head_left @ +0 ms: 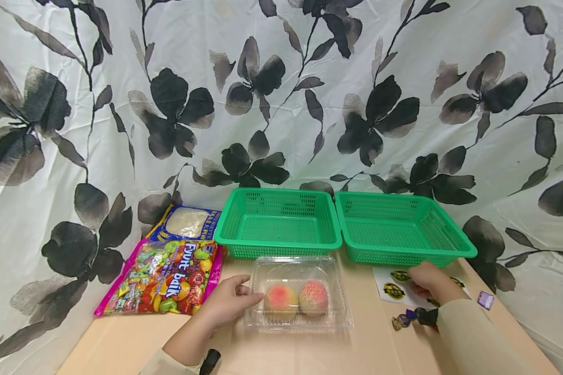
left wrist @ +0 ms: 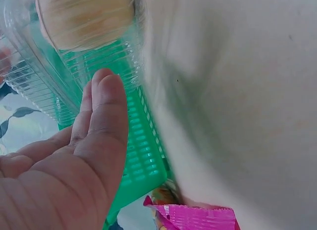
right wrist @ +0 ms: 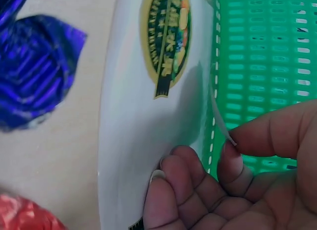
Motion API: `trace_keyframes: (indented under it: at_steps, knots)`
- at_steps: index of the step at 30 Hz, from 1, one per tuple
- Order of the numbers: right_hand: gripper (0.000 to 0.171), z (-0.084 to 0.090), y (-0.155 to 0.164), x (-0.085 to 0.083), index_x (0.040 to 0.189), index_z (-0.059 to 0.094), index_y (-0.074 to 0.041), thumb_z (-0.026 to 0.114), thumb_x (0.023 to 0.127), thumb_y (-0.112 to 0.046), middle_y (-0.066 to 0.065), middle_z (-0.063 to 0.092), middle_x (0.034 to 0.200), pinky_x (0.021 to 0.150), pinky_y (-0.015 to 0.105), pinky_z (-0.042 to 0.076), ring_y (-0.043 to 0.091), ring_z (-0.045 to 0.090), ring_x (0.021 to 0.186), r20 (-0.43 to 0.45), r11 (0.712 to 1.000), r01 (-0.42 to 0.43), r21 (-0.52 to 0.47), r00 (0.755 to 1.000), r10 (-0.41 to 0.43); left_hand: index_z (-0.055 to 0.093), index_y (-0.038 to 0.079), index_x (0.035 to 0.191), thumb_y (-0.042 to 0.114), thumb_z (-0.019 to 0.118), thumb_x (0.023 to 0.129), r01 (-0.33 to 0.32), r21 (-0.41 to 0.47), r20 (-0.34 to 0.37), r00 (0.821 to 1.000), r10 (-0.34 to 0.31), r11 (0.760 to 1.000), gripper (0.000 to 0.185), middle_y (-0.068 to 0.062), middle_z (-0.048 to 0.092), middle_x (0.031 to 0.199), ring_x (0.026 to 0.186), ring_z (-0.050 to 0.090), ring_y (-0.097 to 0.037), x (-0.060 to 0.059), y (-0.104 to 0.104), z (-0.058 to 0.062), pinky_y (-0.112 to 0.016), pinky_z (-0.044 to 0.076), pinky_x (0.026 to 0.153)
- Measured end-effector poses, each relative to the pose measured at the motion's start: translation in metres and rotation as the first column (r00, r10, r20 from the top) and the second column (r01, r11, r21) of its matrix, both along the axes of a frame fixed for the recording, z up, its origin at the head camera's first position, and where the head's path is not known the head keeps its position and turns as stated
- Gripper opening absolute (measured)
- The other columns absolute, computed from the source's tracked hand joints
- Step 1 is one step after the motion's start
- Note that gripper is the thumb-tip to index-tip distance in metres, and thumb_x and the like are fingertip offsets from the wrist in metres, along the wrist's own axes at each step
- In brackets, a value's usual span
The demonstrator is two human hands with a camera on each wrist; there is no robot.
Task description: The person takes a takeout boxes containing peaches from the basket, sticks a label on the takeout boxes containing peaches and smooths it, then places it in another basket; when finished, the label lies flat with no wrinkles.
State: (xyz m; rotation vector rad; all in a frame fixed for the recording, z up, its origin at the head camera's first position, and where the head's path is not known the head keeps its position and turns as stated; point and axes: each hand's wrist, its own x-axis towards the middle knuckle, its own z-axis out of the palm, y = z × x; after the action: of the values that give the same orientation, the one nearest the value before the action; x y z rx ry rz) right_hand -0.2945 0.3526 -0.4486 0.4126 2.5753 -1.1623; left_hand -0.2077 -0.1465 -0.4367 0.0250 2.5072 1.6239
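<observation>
Nearest the camera, two sleeved forearms are reaching over the desk (head_left: 136, 338). The left hand (head_left: 225, 307) is lying with its fingers straight and together, fingertips (left wrist: 106, 86) touching the left wall of a clear plastic clamshell box (head_left: 298, 312); it is gripping nothing. The box is sitting at the middle of the desk with its long side running left to right, lid closed over two pink-blushed peach buns (head_left: 296, 300) lying side by side. To the right, small wrapped candies (head_left: 415, 317) are lying beside the right sleeve. Just past them, the right hand (head_left: 429, 284) is resting on a white sticker sheet (head_left: 394, 286); its thumb and curled fingers (right wrist: 171, 185) are pinching up the sheet's far edge, right against the basket. The sheet is lying flat, long axis left to right.

On the left a pink bag of fruit candy (head_left: 161, 278) is lying, a blue packet (head_left: 185, 223) behind it. Farther back, two green baskets (head_left: 279, 224) (head_left: 399, 226) are standing side by side, touching, before a flowered curtain (head_left: 281, 94).
</observation>
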Motion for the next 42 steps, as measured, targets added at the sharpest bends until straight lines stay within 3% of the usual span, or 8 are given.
trace_keyframes:
  at_steps: [8,13,18,21,24,28,36,42]
  knots:
    - [0.029,0.006,0.005,0.001,0.113,0.041,0.012,0.042,0.094,-0.010,0.012,0.053,0.078,0.062,0.036,0.056,0.022,0.056,0.067,-0.012,0.999,-0.002,-0.033,1.000,0.002,0.054,-0.008,0.140,0.030,0.084,0.085,-0.037,-0.045,-0.041,0.999,0.035,0.998,0.074,-0.011,0.069,0.109,0.096,0.066,-0.022,-0.001,0.002,0.000,-0.039,0.060,0.080]
    - [0.014,0.015,0.002,0.008,0.090,0.048,0.004,0.044,0.095,-0.009,0.006,0.054,0.066,0.055,0.033,0.051,0.016,0.050,0.056,-0.038,0.998,-0.050,-0.024,0.998,0.050,0.057,-0.003,0.139,0.032,0.083,0.086,-0.089,-0.080,-0.113,0.990,0.080,0.993,0.068,-0.013,0.067,0.116,0.097,0.065,-0.022,-0.002,0.003,0.002,-0.036,0.059,0.077]
    - [0.035,0.031,-0.010,0.022,0.065,0.047,-0.012,0.048,0.100,-0.013,0.000,0.050,0.057,0.054,0.031,0.041,0.013,0.040,0.051,-0.093,0.992,-0.127,0.020,0.987,0.128,0.062,0.002,0.130,0.023,0.080,0.089,-0.121,0.007,-0.190,0.975,0.120,0.993,0.049,-0.011,0.066,0.113,0.094,0.063,-0.018,-0.004,0.007,0.007,-0.029,0.055,0.079]
    - [0.032,0.043,-0.021,0.033,0.069,0.047,-0.010,0.049,0.101,-0.014,0.002,0.053,0.066,0.058,0.033,0.042,0.016,0.044,0.061,-0.174,0.986,-0.163,0.032,0.971,0.166,0.064,0.001,0.123,0.015,0.078,0.091,-0.107,0.079,-0.241,0.963,0.123,0.991,0.038,-0.012,0.067,0.111,0.095,0.064,-0.018,-0.003,0.012,0.012,-0.028,0.056,0.085]
    - [0.023,0.054,-0.035,0.044,0.083,0.056,-0.001,0.052,0.101,-0.015,0.006,0.059,0.080,0.062,0.033,0.046,0.019,0.050,0.074,-0.257,0.983,-0.176,0.042,0.949,0.181,0.064,0.000,0.119,0.010,0.075,0.092,-0.076,0.129,-0.279,0.954,0.110,0.989,0.031,-0.014,0.067,0.110,0.096,0.065,-0.018,-0.001,0.018,0.018,-0.026,0.056,0.087]
    - [0.021,0.067,-0.058,0.060,0.100,0.064,0.002,0.057,0.102,-0.018,0.009,0.064,0.091,0.070,0.034,0.049,0.021,0.056,0.084,-0.324,0.983,-0.180,0.036,0.928,0.182,0.065,0.000,0.116,0.008,0.074,0.093,-0.029,0.144,-0.318,0.945,0.074,0.989,0.026,-0.014,0.067,0.107,0.096,0.064,-0.018,0.002,0.026,0.023,-0.025,0.057,0.087]
    - [0.021,0.082,-0.107,0.083,0.102,0.069,-0.001,0.066,0.101,-0.022,0.006,0.069,0.097,0.074,0.035,0.053,0.020,0.064,0.092,-0.383,0.972,-0.213,-0.095,0.910,0.162,0.072,0.011,0.104,0.013,0.074,0.094,0.045,0.117,-0.382,0.924,0.003,0.992,0.010,0.002,0.072,0.095,0.092,0.068,-0.014,0.008,0.043,0.027,-0.025,0.058,0.085]
    - [0.013,0.084,-0.141,0.092,0.097,0.072,-0.003,0.069,0.098,-0.016,0.007,0.071,0.093,0.073,0.035,0.052,0.020,0.064,0.086,-0.436,0.955,-0.259,-0.146,0.883,0.173,0.076,0.018,0.102,0.013,0.073,0.095,0.112,0.106,-0.450,0.891,-0.053,0.988,0.009,0.000,0.076,0.096,0.090,0.070,-0.009,0.011,0.057,0.033,-0.025,0.060,0.083]
